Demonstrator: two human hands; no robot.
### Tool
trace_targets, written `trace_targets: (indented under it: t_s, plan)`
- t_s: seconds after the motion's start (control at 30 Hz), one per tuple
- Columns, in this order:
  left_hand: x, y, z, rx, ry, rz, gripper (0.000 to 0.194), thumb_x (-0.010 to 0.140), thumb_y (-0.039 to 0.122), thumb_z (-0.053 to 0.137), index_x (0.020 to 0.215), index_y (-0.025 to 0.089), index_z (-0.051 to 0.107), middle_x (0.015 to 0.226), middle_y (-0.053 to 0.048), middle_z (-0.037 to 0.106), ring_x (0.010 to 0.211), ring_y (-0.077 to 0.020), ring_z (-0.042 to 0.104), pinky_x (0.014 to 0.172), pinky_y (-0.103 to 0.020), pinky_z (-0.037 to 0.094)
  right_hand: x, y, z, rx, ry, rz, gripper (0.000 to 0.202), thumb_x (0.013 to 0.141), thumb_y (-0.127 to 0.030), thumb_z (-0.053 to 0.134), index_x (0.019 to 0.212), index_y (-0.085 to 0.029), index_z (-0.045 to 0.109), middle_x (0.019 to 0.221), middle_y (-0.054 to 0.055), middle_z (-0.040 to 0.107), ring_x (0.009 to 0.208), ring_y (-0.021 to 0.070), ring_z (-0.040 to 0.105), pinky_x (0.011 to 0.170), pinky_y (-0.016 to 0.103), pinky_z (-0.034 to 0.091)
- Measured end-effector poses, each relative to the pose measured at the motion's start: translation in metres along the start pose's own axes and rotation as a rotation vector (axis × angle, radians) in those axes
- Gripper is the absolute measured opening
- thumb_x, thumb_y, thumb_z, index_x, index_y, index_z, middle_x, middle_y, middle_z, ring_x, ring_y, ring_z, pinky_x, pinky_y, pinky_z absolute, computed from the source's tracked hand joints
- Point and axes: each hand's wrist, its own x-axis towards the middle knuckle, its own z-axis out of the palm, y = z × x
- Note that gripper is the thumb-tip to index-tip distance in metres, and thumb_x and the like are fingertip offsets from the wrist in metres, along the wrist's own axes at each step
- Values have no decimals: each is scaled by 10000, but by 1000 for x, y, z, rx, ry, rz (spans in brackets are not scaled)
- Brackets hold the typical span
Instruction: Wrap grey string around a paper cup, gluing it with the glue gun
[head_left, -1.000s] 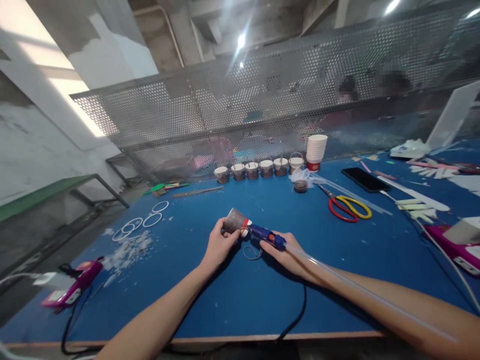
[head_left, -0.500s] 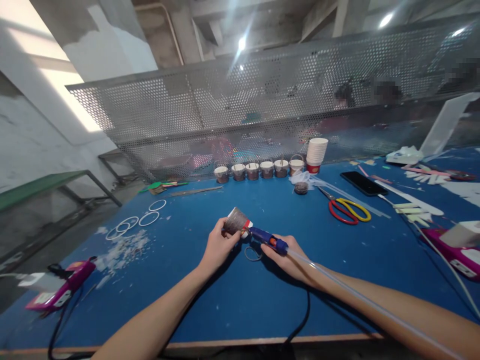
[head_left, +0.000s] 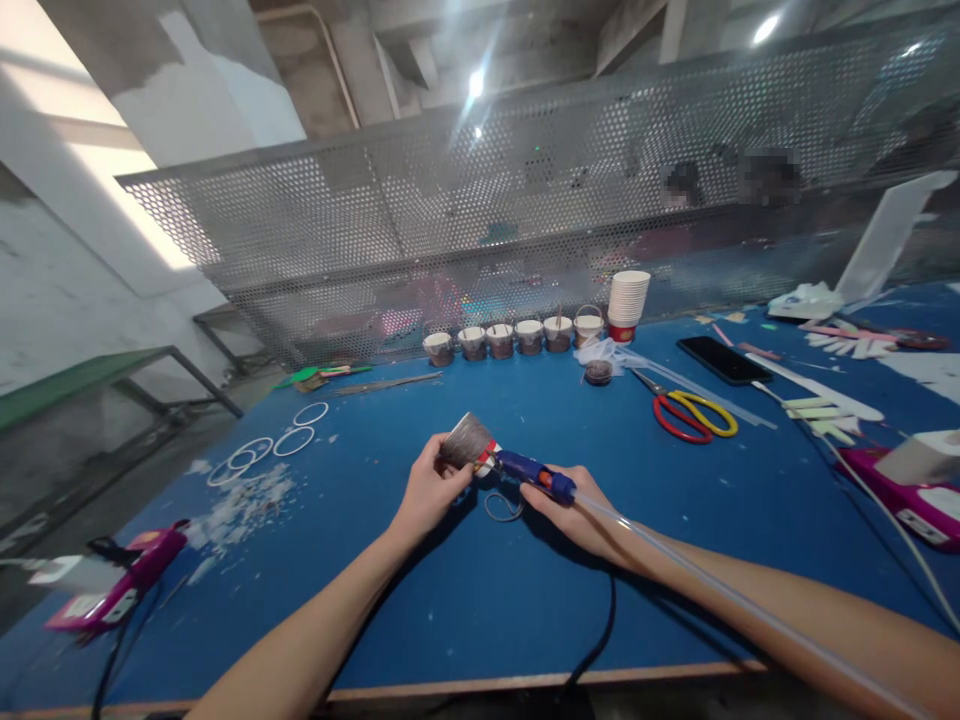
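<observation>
- Two hands are hovering over the blue tabletop [head_left: 420, 610] in the head view, well in from its front edge [head_left: 480, 683].
- Left hand [head_left: 433, 485] is gripping a cord-wrapped cup [head_left: 466, 440], fingers curling around it; it's tilting, red-and-white end facing right.
- Right hand [head_left: 574, 510] is wrapping around a blue glue gun [head_left: 526, 468], tip pointing at that end. Can't tell if they're touching. Clear glue stick [head_left: 675, 557] is trailing back over the forearm.
- Cord loop [head_left: 502, 509] is hanging or lying between the hands, can't tell which.
- Small cups [head_left: 501, 344] are lining the far side by the mesh panel [head_left: 315, 240], plenty of blue surface stretching between.
- Scissors [head_left: 691, 415] are sitting well apart, off right.
</observation>
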Motion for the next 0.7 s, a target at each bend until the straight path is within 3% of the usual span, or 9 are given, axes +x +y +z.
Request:
trace_targets:
  t_s: [0.17, 0.33, 0.7]
  plan:
    - [2, -2, -4, 11, -19, 14, 289, 650, 308, 644, 884, 174, 539, 565, 85, 454, 483, -75, 382, 491, -201, 304, 1, 0, -4, 31, 13, 45, 339, 825, -439, 498, 590, -207, 424, 557, -17, 445, 514, 107, 374, 461, 223, 294]
    - [2, -4, -4, 29, -39, 33, 288, 644, 312, 653, 863, 175, 526, 575, 83, 458, 499, -77, 394, 499, -206, 316, -2, 0, -2, 5, -42, -15, 322, 823, -413, 511, 592, -204, 430, 540, -26, 436, 495, 98, 358, 462, 221, 298]
    - [1, -4, -5, 44, -54, 44, 263, 651, 301, 654, 847, 181, 527, 588, 80, 465, 504, -80, 414, 509, -211, 329, -2, -2, -3, 24, -10, -25, 325, 818, -386, 530, 571, -204, 422, 527, -21, 439, 494, 103, 357, 454, 226, 308]
